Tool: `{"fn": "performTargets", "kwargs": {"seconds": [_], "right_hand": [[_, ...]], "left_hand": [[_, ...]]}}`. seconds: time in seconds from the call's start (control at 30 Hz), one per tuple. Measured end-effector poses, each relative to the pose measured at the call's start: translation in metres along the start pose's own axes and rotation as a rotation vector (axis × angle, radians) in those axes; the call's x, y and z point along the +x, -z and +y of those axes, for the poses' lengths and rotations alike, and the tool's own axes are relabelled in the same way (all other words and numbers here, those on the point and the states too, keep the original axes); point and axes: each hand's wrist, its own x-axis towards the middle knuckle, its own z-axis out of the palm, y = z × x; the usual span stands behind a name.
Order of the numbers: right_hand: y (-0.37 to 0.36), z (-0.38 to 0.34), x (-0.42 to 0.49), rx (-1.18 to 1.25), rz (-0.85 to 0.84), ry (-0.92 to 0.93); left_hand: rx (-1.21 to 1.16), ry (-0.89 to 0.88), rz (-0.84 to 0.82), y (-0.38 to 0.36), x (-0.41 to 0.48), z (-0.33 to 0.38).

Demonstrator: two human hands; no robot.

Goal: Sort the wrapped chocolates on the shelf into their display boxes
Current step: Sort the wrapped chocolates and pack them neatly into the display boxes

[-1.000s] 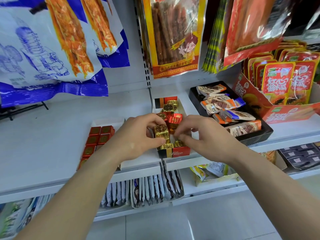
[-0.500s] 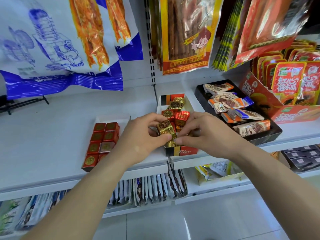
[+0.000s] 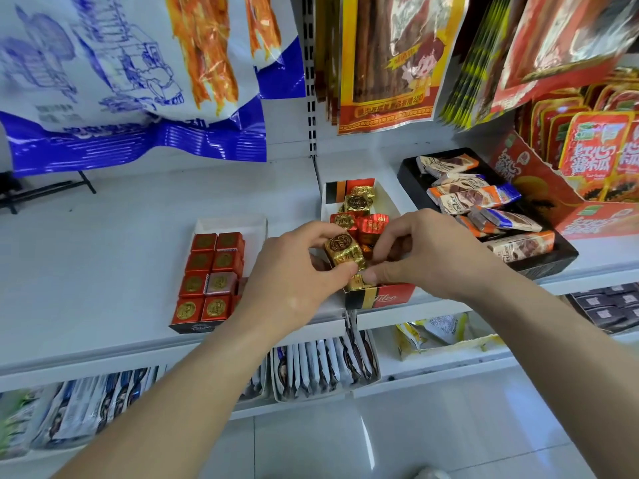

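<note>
The gold foil-wrapped square chocolate [image 3: 344,252] carries a dark brown round emblem with gold script. The crinkled red foil chocolates [image 3: 371,224] are shiny scarlet. The narrow white cardboard display box [image 3: 394,297] has ends striped black, gold and red. The flat red square chocolates [image 3: 198,262] bear round gold seals; one pale silvery-pink square [image 3: 221,282] sits among them. The glossy black plastic tray [image 3: 408,174] holds white, orange, brown and blue wrapped bars [image 3: 473,198].
</note>
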Motion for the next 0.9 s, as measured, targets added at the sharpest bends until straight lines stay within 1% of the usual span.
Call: {"fn": "performTargets", "kwargs": {"seconds": [0.1,0.17,0.23,0.3,0.4,0.53,0.63,0.83,0.9], "right_hand": [[-0.005,0.003,0.001,0.023,0.109,0.011],[-0.006,0.003,0.000,0.027,0.130,0.045],[-0.003,0.002,-0.001,0.060,0.109,0.086],[0.001,-0.001,-0.002,0.087,0.030,0.113],[0.001,-0.003,0.001,-0.031,-0.066,0.108],[-0.001,-0.008,0.006,-0.120,-0.068,0.024],[-0.001,-0.012,0.007,-0.177,-0.054,-0.005],[-0.007,-0.013,0.011,-0.338,-0.041,0.057],[-0.006,-0.013,0.010,-0.313,-0.046,0.074]], "left_hand": [[-0.025,-0.012,0.080,0.000,-0.001,0.001],[-0.028,-0.026,0.120,0.001,0.000,0.003],[-0.047,-0.040,0.157,0.001,0.000,0.005],[-0.058,-0.051,0.189,0.003,0.001,0.006],[-0.075,-0.054,0.219,0.008,0.002,0.008],[-0.096,-0.051,0.247,0.015,0.002,0.006],[-0.096,-0.046,0.254,0.018,0.001,0.004],[-0.094,-0.042,0.253,0.023,-0.001,0.001],[-0.097,-0.037,0.257,0.024,-0.001,-0.002]]}}
